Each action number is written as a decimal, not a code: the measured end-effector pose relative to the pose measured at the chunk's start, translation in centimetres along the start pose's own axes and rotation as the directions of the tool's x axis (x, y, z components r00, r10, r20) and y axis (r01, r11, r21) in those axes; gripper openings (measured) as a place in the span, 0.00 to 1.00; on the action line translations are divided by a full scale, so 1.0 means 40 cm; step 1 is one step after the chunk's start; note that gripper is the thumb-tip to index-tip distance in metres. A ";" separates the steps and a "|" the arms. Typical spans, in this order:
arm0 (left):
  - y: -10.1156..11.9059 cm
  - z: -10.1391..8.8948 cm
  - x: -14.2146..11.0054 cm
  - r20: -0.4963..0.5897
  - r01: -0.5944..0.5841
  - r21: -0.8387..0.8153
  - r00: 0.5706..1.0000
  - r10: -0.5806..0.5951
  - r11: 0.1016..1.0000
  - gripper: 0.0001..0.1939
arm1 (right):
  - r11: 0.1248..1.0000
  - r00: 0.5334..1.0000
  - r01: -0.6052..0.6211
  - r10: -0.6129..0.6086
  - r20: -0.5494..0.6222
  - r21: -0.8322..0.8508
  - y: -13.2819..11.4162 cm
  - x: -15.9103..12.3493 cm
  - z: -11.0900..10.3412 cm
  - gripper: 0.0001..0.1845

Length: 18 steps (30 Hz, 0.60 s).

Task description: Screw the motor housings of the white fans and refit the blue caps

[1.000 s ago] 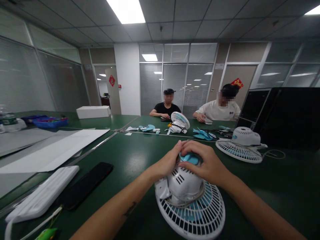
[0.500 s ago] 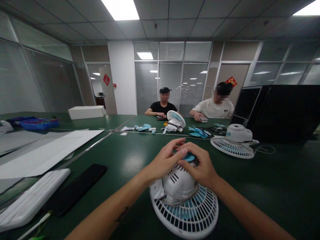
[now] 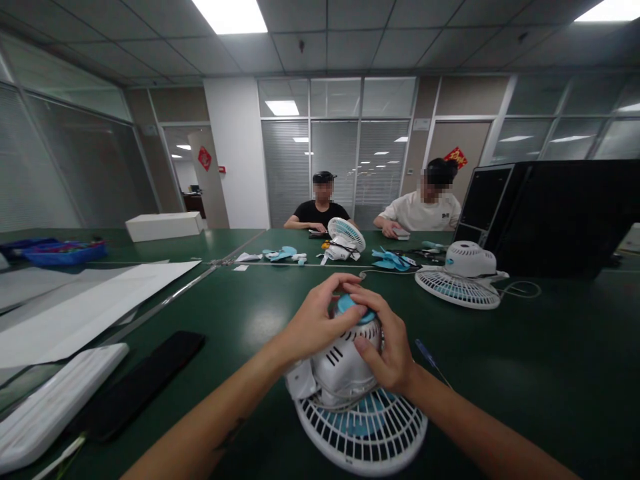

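A white fan point(image 3: 345, 373) lies face down on the green table in front of me, its round grille point(image 3: 365, 453) at the bottom and its motor housing pointing up. A light blue cap point(image 3: 353, 308) sits on top of the housing. My left hand point(image 3: 323, 317) is closed around the cap's left side, thumb across it. My right hand point(image 3: 390, 337) wraps the right side of the housing, with its fingers over the top beside the cap and its thumb on the white shell. Fingers partly hide the cap's edges.
A thin blue-handled screwdriver point(image 3: 427, 353) lies right of the fan. Another fan point(image 3: 457, 283) rests by a black computer case point(image 3: 550, 213). Across the table are a third fan point(image 3: 345, 239), blue blades point(image 3: 393, 259) and two people. A black phone-like slab point(image 3: 150, 380) lies left.
The view has shifted slightly. My hands have parted a little on top of the housing, so more of the blue cap shows. The screwdriver beside my right forearm now shows.
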<state>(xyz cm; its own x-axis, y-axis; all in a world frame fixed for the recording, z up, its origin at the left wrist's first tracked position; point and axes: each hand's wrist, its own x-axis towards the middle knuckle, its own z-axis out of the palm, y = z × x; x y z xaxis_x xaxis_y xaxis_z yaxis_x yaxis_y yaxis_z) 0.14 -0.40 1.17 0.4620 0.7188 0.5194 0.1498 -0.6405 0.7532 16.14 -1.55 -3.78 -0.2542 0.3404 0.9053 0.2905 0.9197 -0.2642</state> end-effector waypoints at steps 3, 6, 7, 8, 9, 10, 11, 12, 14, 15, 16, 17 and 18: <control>0.005 -0.009 0.003 0.037 -0.001 -0.040 0.999 0.002 0.999 0.20 | 0.997 0.999 0.039 -0.039 -0.012 -0.061 -0.005 0.003 -0.001 0.25; 0.009 -0.020 0.006 0.062 -0.002 -0.021 0.998 0.003 1.000 0.21 | 0.997 1.000 0.015 -0.017 -0.020 -0.080 -0.006 0.004 -0.001 0.24; 0.010 -0.023 0.007 0.068 -0.005 -0.007 0.998 0.005 1.000 0.21 | 0.997 1.000 0.000 -0.001 -0.019 -0.073 -0.005 0.004 0.000 0.24; 0.011 -0.026 0.007 0.074 -0.007 0.006 0.997 0.007 1.000 0.21 | 0.998 1.000 -0.015 0.014 -0.018 -0.065 -0.004 0.002 0.000 0.23; 0.012 -0.029 0.008 0.081 -0.010 0.016 0.997 0.009 1.000 0.21 | 0.998 1.000 -0.026 0.025 -0.016 -0.057 -0.002 0.001 0.001 0.23; 0.013 -0.032 0.008 0.089 -0.014 0.026 0.996 0.012 1.000 0.21 | 0.998 0.999 -0.032 0.032 -0.014 -0.050 -0.001 0.000 0.001 0.23; 0.015 -0.034 0.008 0.096 -0.019 0.039 0.995 0.016 0.999 0.21 | 0.998 0.999 -0.035 0.034 -0.012 -0.043 0.001 -0.001 0.002 0.24; 0.017 -0.036 0.008 0.101 -0.027 0.053 0.995 0.021 0.998 0.21 | 0.999 0.999 -0.034 0.034 -0.011 -0.037 0.002 -0.002 0.003 0.24; 0.023 -0.039 0.007 0.109 -0.044 0.083 0.993 0.034 0.996 0.22 | 0.999 0.999 -0.031 0.030 -0.020 -0.026 0.003 -0.004 0.006 0.26; 0.027 -0.039 0.006 0.114 -0.052 0.101 0.993 0.040 0.994 0.23 | 0.999 0.999 -0.032 0.031 -0.026 -0.020 0.003 -0.004 0.007 0.26; 0.030 -0.039 0.005 0.118 -0.059 0.119 0.992 0.045 0.991 0.24 | 0.999 0.999 -0.036 0.036 -0.033 -0.014 0.004 -0.005 0.009 0.27; 0.034 -0.039 0.005 0.121 -0.064 0.137 0.991 0.048 0.988 0.25 | 0.999 0.998 -0.044 0.044 -0.040 -0.009 0.005 -0.007 0.011 0.28; 0.036 -0.038 0.004 0.121 -0.070 0.156 0.991 0.051 0.985 0.26 | 0.998 0.997 -0.056 0.056 -0.045 -0.005 0.006 -0.008 0.012 0.29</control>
<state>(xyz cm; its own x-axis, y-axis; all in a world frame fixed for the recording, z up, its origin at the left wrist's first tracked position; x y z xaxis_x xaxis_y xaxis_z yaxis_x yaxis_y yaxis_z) -0.90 -0.81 2.94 0.5713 0.6473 0.5045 0.2517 -0.7233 0.6430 15.84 -1.34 -4.31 -0.1957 0.3824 0.9030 0.3093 0.8979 -0.3131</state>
